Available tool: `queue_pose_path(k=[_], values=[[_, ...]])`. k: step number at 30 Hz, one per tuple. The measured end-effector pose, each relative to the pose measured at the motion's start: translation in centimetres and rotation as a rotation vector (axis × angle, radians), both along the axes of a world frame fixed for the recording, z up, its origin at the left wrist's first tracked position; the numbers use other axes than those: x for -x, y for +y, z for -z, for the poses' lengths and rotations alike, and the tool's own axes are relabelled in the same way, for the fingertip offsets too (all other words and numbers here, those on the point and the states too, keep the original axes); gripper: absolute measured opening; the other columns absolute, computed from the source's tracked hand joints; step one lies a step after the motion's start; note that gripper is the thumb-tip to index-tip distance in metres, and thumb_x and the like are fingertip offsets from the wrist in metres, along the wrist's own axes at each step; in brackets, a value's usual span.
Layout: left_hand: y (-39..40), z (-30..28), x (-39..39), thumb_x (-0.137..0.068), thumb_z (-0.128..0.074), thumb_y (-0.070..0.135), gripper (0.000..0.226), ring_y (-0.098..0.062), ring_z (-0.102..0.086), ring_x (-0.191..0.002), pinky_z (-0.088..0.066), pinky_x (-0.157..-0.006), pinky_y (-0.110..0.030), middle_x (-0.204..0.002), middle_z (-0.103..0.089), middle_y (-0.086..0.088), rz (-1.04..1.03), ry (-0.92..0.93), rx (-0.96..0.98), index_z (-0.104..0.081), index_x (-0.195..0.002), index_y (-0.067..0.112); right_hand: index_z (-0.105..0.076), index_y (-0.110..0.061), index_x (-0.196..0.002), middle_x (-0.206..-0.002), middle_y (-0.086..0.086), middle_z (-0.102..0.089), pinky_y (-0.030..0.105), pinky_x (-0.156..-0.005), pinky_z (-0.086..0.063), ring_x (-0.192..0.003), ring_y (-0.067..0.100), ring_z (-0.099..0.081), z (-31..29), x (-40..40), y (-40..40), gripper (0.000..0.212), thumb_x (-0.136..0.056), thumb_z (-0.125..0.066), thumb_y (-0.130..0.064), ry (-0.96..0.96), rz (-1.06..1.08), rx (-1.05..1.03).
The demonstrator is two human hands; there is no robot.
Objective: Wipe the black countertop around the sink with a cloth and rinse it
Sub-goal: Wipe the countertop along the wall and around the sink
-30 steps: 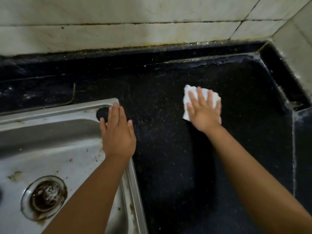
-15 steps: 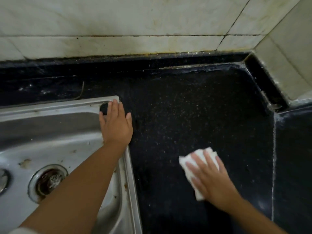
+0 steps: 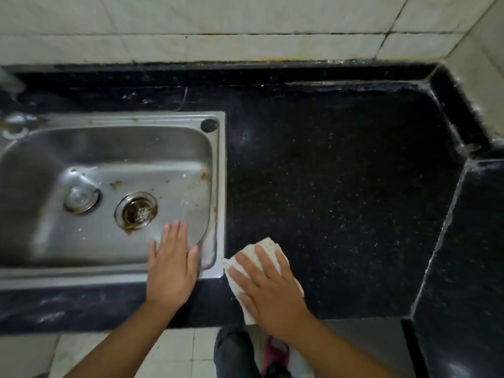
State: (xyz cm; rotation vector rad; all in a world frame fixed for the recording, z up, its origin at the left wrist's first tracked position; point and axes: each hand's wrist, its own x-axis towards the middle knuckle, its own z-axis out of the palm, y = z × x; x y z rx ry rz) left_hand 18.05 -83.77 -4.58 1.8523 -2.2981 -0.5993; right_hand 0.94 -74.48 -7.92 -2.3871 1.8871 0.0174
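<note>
The black speckled countertop (image 3: 341, 186) runs from the steel sink (image 3: 109, 124) to the right corner. My right hand (image 3: 268, 287) lies flat with spread fingers on a white cloth (image 3: 268, 245), pressing it onto the counter near the front edge, just right of the sink's front right corner. My left hand (image 3: 171, 266) rests flat over the sink's front rim, fingers straight and pointing into the basin. Most of the cloth is hidden under my right hand.
The basin holds a rusty drain (image 3: 136, 210) and a loose round strainer lid (image 3: 80, 199). A tiled wall (image 3: 218, 28) backs the counter. A raised black ledge (image 3: 469, 241) closes the right side. Below the front edge are floor tiles and my foot (image 3: 275, 353).
My right hand dragged the cloth from the back of the counter toward the front edge and left to the sink's corner. My left hand moved from the sink's back right corner to its front rim.
</note>
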Motion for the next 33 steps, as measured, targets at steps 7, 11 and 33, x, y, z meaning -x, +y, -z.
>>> queue_pose_path(k=[7,11,33], values=[[7.0,2.6,-6.6,-0.098,-0.007,0.041,0.067,-0.030,-0.035,-0.126,-0.030,-0.100,-0.054,-0.131,-0.051,-0.023,-0.124,-0.246,0.057,-0.047,-0.127,-0.004,-0.003,-0.029,-0.148,-0.156,-0.009,0.002,0.043,-0.111,-0.006,-0.144,0.018,0.005,0.4,7.4,5.9,0.048,-0.100,-0.003,-0.036,0.031,-0.059,0.120],[6.7,2.5,-6.9,-0.098,-0.004,0.040,0.067,-0.029,-0.030,-0.124,-0.017,-0.102,-0.045,-0.128,-0.052,-0.025,-0.091,-0.235,0.097,-0.047,-0.125,-0.004,0.001,-0.035,-0.147,-0.155,-0.015,0.003,0.035,-0.114,0.005,-0.143,0.012,0.010,-0.7,11.4,5.7,0.048,-0.100,-0.003,-0.040,0.038,0.148,0.092],[7.8,2.8,-29.3,-0.088,-0.023,0.035,0.063,-0.028,-0.021,-0.134,-0.018,-0.101,-0.053,-0.140,-0.037,-0.024,-0.385,-0.123,0.179,-0.038,-0.134,-0.005,-0.039,-0.022,-0.133,-0.135,0.002,-0.053,0.037,-0.111,-0.004,-0.128,0.023,-0.031,0.1,-24.6,-7.7,0.055,-0.099,0.001,-0.036,0.077,-0.542,0.099]])
